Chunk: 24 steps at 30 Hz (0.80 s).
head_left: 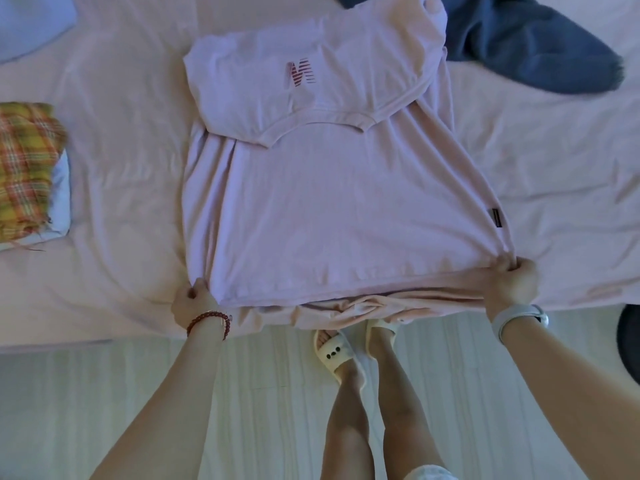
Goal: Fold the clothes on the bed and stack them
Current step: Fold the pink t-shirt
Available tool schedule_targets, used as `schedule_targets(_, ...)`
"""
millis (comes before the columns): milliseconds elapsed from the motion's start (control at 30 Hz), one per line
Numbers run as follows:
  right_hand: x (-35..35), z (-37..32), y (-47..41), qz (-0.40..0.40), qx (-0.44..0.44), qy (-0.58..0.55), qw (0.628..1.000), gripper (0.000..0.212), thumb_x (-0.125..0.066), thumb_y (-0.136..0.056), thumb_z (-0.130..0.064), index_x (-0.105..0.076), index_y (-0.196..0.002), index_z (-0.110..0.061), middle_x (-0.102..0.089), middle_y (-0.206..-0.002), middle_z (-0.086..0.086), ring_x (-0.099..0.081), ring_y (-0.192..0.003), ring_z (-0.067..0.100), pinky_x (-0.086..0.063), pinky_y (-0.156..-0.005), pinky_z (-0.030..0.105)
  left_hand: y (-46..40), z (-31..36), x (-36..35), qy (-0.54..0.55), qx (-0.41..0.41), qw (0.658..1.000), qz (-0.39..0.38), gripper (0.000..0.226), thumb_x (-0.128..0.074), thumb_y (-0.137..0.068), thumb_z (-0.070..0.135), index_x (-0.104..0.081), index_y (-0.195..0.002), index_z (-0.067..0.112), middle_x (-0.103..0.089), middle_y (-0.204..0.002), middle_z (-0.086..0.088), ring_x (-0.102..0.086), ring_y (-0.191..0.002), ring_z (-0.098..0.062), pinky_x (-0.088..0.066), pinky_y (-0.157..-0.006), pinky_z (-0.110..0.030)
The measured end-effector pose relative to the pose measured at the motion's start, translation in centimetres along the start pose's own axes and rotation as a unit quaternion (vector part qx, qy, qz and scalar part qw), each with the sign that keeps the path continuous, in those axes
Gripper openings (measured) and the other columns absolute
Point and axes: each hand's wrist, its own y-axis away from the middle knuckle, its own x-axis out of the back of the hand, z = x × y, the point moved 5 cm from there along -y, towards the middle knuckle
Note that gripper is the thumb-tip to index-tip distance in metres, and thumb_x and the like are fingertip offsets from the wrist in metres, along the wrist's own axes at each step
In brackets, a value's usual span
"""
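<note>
A pale pink T-shirt [329, 209] lies spread on the bed, its top part folded down so a red M print faces up. My left hand [194, 301] grips the near left corner of the shirt. My right hand [512, 278] grips the near right corner, pulling the hem taut along the bed's edge. At the bed's left edge sits a stack of folded clothes [27, 168] with a yellow and orange plaid piece on top. A dark blue garment [526, 39] lies unfolded at the far right.
The bed [121, 150] has a wrinkled pink sheet. A pale blue pillow [31, 22] shows at the far left corner. My legs and white slippers [332, 351] stand on the light floor. A dark round object [628, 341] sits at the right edge.
</note>
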Motion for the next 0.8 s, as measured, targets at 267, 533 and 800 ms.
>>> schedule_targets(267, 1.3, -0.5, -0.5, 0.002, -0.069, 0.062, 0.996, 0.031, -0.038, -0.092, -0.011, -0.051, -0.117, 0.002, -0.052, -0.123, 0.026, -0.049, -0.114, 0.041, -0.038, -0.092, 0.041, -2.5, 0.9, 2.2, -0.070, 0.028, 0.997, -0.022, 0.022, -0.055, -0.090, 0.017, -0.063, -0.104, 0.003, -0.071, -0.081, -0.015, -0.067, -0.079, -0.019, -0.047, -0.076, -0.020)
schedule_targets(533, 0.1, -5.2, 4.7, -0.069, 0.101, 0.268, 0.955, 0.061, -0.045, -0.085, -0.007, -0.024, -0.142, -0.016, -0.017, -0.152, 0.012, -0.018, -0.137, 0.029, -0.015, -0.108, 0.043, 3.9, 3.9, 2.1, -0.273, -0.087, 0.955, -0.080, 0.062, -0.051, -0.092, 0.023, -0.023, -0.147, 0.020, -0.015, -0.155, -0.010, -0.016, -0.140, -0.030, -0.020, -0.109, -0.052)
schedule_targets(800, -3.4, -17.0, 7.1, -0.178, 0.257, 0.274, 0.909, 0.053, -0.036, -0.096, -0.017, -0.020, -0.147, -0.016, -0.014, -0.154, 0.014, -0.016, -0.140, 0.031, -0.017, -0.112, 0.045, 7.6, 13.7, -2.1, -0.398, -0.271, 0.861, -0.164, 0.062, -0.043, -0.095, 0.021, -0.013, -0.149, 0.023, -0.003, -0.157, -0.005, -0.006, -0.144, -0.025, -0.013, -0.114, -0.046)
